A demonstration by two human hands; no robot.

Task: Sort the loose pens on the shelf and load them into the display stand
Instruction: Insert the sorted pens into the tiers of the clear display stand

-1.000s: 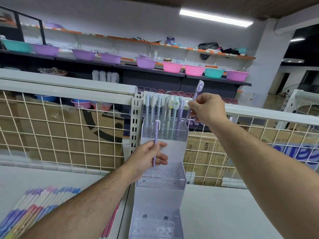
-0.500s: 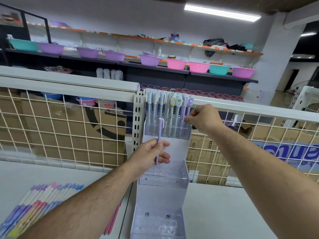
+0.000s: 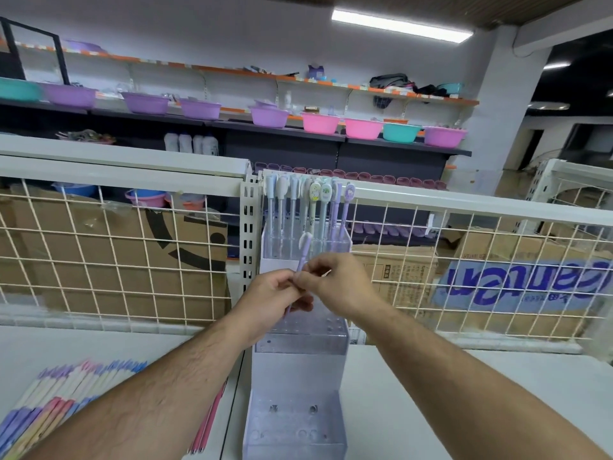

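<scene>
We judge it a third done: pastel capped pens fill the top tier of the clear acrylic stepped stand, our left hand and right hand pinch one lilac plastic pen before its middle tier, and colourful loose pens lie at the white shelf front-left corner.

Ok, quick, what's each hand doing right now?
Left hand: holds the purple pen by its lower barrel.
Right hand: pinches the same pen higher up.
</scene>
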